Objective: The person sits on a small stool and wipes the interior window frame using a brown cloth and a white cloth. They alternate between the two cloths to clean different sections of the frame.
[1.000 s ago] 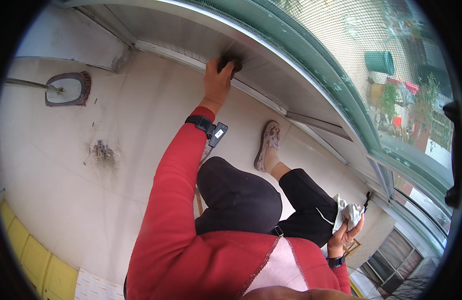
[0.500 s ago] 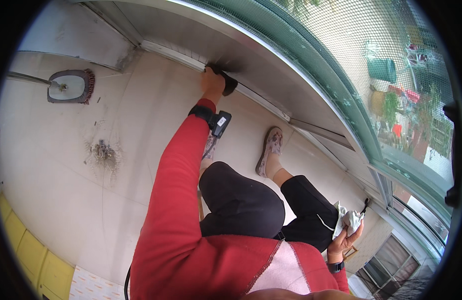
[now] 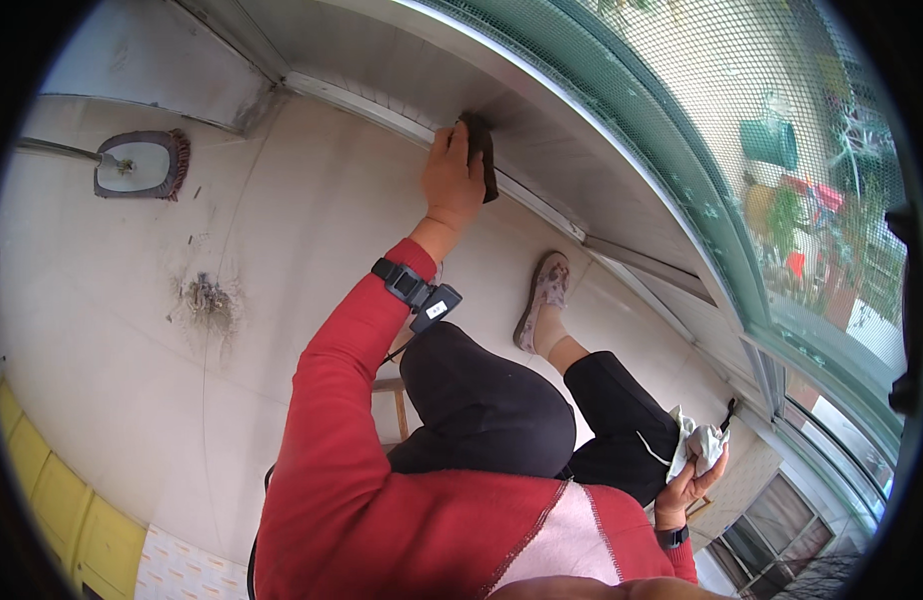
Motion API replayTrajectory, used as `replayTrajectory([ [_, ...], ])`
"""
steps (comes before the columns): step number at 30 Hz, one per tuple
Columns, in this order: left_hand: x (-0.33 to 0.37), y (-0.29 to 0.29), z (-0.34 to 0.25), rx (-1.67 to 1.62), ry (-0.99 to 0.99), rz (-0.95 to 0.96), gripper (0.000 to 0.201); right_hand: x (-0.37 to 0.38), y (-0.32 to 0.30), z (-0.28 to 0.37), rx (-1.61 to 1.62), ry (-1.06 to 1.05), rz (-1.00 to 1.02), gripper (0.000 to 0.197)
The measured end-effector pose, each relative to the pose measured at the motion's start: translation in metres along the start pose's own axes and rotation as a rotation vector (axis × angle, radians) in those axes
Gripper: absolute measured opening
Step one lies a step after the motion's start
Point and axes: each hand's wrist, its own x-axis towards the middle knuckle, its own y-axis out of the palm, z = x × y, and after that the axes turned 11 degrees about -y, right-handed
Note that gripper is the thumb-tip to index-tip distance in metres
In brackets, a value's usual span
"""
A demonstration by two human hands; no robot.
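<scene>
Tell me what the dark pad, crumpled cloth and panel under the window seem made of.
Dark pad in the left hand: matte, perhaps sponge or cloth; no shine, too dark to settle.
Crumpled cloth in the right hand: probably thin fabric, matte, by its loose folds.
Panel: possibly painted metal, satin, by its smooth face and faint sheen.

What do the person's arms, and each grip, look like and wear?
The left sleeve and right sleeve are red. On the left, a black wrist strap carries a dark box with a white label and thin cable; on the right, a dark wristband. The left grip and right grip are gloveless.
</scene>
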Motion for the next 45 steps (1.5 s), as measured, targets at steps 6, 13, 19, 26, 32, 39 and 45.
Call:
replayTrajectory([
  [6, 0.001, 0.001, 0.014, 0.039, 0.075, -0.024, 0.051, 0.000, 0.002, 0.001, 0.007, 0.001, 0.003, 0.064],
  [13, 0.015, 0.033, 0.080, 0.336, -0.238, 0.201, 0.051, 0.002, 0.001, 0.005, -0.037, -0.008, 0.030, 0.064],
  [19, 0.025, 0.041, 0.092, 0.334, -0.474, 0.137, 0.049, 0.000, 0.004, 0.002, 0.017, 0.018, -0.020, 0.066],
  [26, 0.043, 0.026, 0.095, 0.375, -0.345, 0.161, 0.043, -0.004, 0.006, -0.007, 0.040, -0.007, -0.050, 0.065],
  [32, 0.041, 0.025, 0.076, 0.311, -0.327, 0.172, 0.046, -0.003, 0.007, -0.006, 0.059, 0.009, -0.065, 0.063],
  [39, 0.027, -0.009, 0.016, 0.052, -0.114, 0.100, 0.044, 0.000, 0.008, -0.003, 0.044, 0.008, -0.052, 0.063],
  [45, 0.023, -0.040, -0.058, -0.231, 0.168, -0.124, 0.043, 0.004, 0.011, 0.004, 0.044, 0.002, -0.060, 0.063],
])
